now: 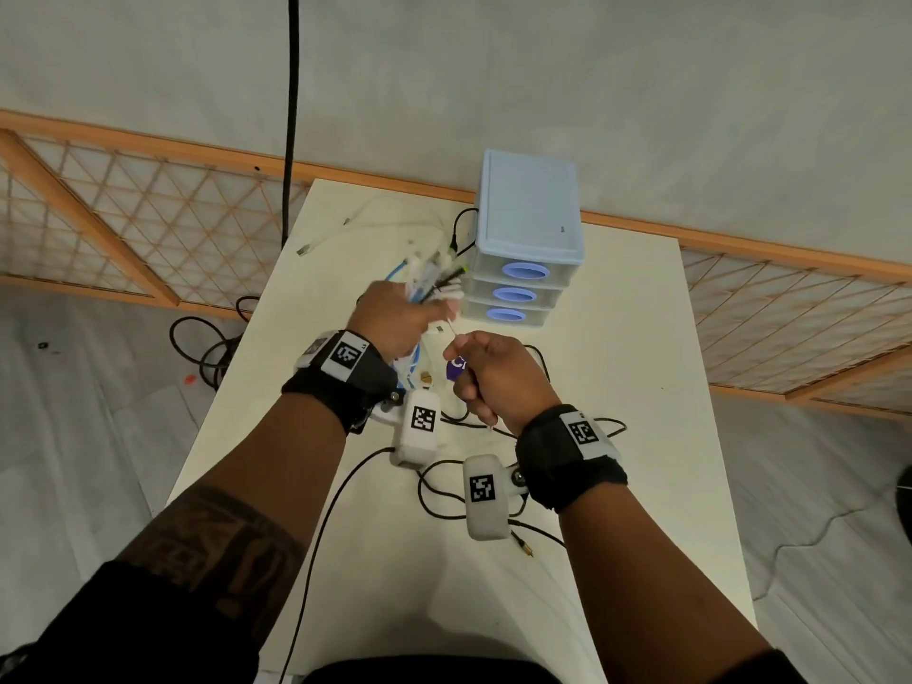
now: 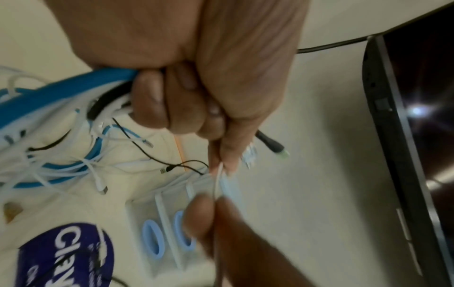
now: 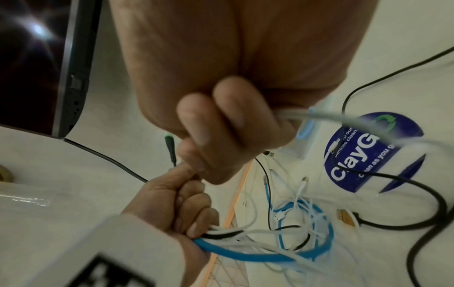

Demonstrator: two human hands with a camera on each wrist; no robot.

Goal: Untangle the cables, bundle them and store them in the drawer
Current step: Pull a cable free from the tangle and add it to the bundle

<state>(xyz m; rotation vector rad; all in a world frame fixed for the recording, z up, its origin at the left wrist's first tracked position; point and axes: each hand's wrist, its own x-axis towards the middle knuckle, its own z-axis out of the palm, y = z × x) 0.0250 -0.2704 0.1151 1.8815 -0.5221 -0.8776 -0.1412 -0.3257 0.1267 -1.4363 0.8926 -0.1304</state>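
Observation:
My left hand [image 1: 419,313] is held over the white table [image 1: 641,387] and grips a bundle of cables [image 1: 429,278], blue, white and black, whose plug ends stick out past the fingers. The left wrist view shows the fist [image 2: 186,108] closed round the blue cable [image 2: 61,97], with loops hanging below. Close to its right, my right hand [image 1: 469,367] pinches a thin white cable [image 2: 216,184] that runs up to the left hand's thumb. This white cable [image 3: 331,118] trails out of the right fist [image 3: 221,136]. The light blue drawer unit [image 1: 528,239] stands behind, its three drawers closed.
Loose black cables [image 1: 444,491] and a gold-tipped plug [image 1: 525,548] lie on the near half of the table. More white cables [image 1: 375,224] lie at the far left corner. A purple round sticker [image 3: 368,155] sits under the hands. The wrist views show a dark screen [image 2: 405,136].

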